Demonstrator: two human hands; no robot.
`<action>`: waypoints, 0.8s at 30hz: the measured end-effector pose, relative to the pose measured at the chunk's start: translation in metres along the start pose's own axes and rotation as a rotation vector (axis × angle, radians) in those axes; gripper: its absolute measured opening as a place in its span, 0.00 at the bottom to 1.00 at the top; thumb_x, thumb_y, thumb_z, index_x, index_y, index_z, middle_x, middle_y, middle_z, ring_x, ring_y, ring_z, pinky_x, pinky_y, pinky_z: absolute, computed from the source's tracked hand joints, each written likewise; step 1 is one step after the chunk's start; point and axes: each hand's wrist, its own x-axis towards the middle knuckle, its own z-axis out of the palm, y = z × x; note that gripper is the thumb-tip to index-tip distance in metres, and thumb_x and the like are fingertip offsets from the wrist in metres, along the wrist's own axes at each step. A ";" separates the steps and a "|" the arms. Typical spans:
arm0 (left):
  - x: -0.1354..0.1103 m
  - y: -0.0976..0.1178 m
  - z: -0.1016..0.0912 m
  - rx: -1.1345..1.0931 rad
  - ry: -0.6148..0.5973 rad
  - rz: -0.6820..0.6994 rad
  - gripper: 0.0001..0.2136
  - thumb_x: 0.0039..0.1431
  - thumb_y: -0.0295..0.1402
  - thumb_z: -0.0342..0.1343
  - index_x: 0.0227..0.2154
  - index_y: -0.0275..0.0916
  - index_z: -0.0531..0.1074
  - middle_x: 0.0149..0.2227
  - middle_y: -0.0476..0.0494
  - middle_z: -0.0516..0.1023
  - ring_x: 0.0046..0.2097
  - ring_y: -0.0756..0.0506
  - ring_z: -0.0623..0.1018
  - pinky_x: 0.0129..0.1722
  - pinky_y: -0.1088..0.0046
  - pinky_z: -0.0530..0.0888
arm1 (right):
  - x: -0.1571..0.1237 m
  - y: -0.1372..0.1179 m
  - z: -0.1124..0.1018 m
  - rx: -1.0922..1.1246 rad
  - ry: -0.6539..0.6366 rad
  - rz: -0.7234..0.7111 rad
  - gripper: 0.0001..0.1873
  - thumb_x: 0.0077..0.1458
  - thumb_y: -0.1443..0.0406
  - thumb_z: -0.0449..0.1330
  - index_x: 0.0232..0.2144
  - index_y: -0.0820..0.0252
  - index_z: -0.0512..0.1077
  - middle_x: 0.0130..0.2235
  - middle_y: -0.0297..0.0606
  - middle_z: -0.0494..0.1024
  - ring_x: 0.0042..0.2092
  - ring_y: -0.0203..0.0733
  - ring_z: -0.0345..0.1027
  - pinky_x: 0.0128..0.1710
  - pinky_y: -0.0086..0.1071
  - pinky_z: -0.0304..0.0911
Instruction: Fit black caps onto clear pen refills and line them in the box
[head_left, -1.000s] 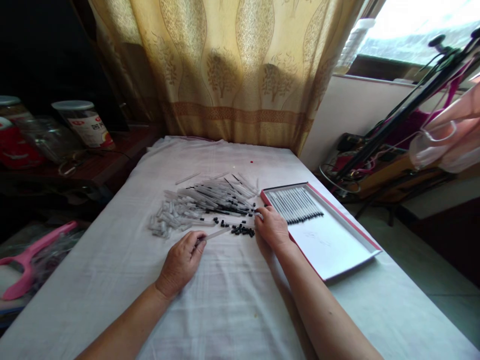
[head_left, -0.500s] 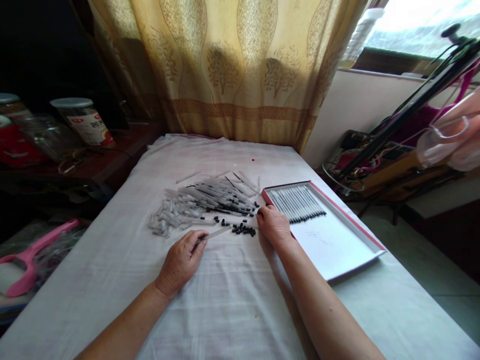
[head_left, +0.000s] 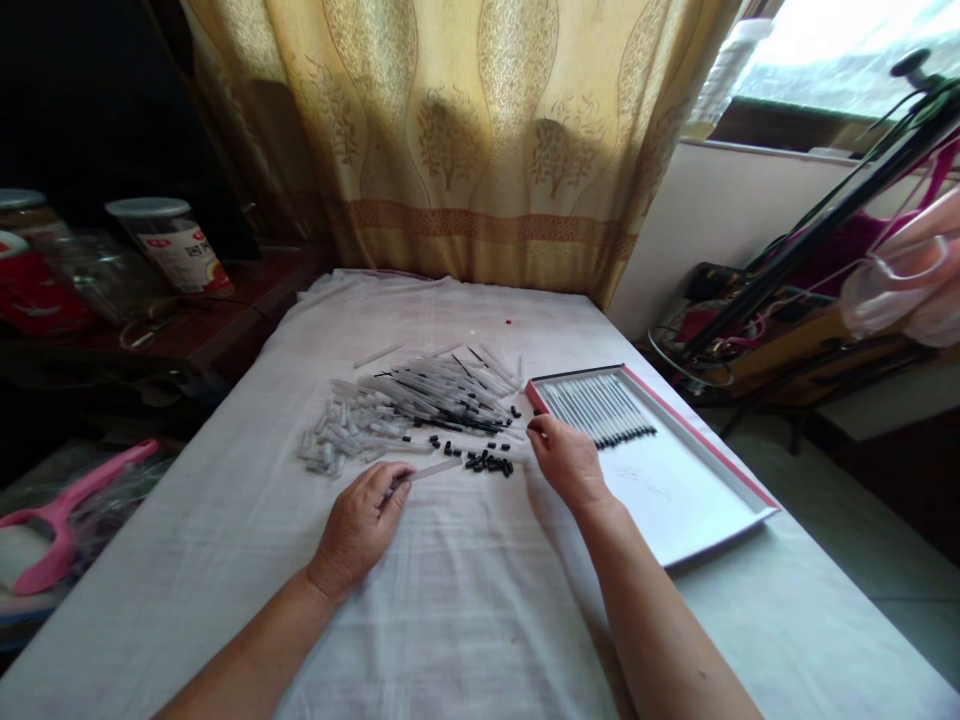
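My left hand (head_left: 358, 527) rests on the white cloth (head_left: 450, 600), fingers closed on a clear pen barrel (head_left: 435, 468) that points right. My right hand (head_left: 568, 462) is pinched on a thin refill by the left edge of the red-rimmed tray (head_left: 705, 500); only a short stub of the refill shows. Small black caps (head_left: 487, 461) lie between my hands. Beyond them sits a pile of refills and barrels (head_left: 442, 390), with clear caps (head_left: 337, 440) at its left. A row of finished pens (head_left: 600, 408) lies in the tray.
A patterned curtain (head_left: 480, 140) hangs behind the table. Jars (head_left: 169, 245) stand on a dark shelf at the left, with a pink plastic tool (head_left: 67, 500) below. At the right are a black stand (head_left: 825, 210) and clutter on the floor.
My right hand has lifted a little off the cloth and shifted slightly right, fingers still pinched. My left hand stays put with the barrel.
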 end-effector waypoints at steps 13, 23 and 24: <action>0.003 -0.013 -0.009 0.045 0.032 -0.121 0.12 0.63 0.40 0.49 0.40 0.41 0.75 0.38 0.43 0.81 0.41 0.43 0.80 0.45 0.68 0.76 | -0.025 -0.009 -0.046 1.129 -0.009 0.085 0.15 0.48 0.54 0.66 0.29 0.61 0.74 0.30 0.41 0.82 0.26 0.37 0.73 0.20 0.25 0.63; 0.002 -0.014 -0.011 0.054 0.038 -0.097 0.12 0.63 0.39 0.49 0.40 0.41 0.75 0.39 0.43 0.81 0.41 0.43 0.80 0.45 0.68 0.76 | -0.031 -0.005 -0.045 1.046 -0.208 0.059 0.11 0.46 0.58 0.65 0.26 0.61 0.74 0.26 0.38 0.79 0.26 0.36 0.71 0.20 0.25 0.62; 0.002 -0.014 -0.011 0.056 0.040 -0.089 0.12 0.63 0.39 0.49 0.40 0.41 0.75 0.38 0.43 0.81 0.41 0.43 0.80 0.45 0.68 0.76 | -0.031 -0.006 -0.045 1.047 -0.217 0.059 0.11 0.46 0.58 0.65 0.26 0.61 0.74 0.26 0.38 0.79 0.25 0.36 0.71 0.20 0.25 0.62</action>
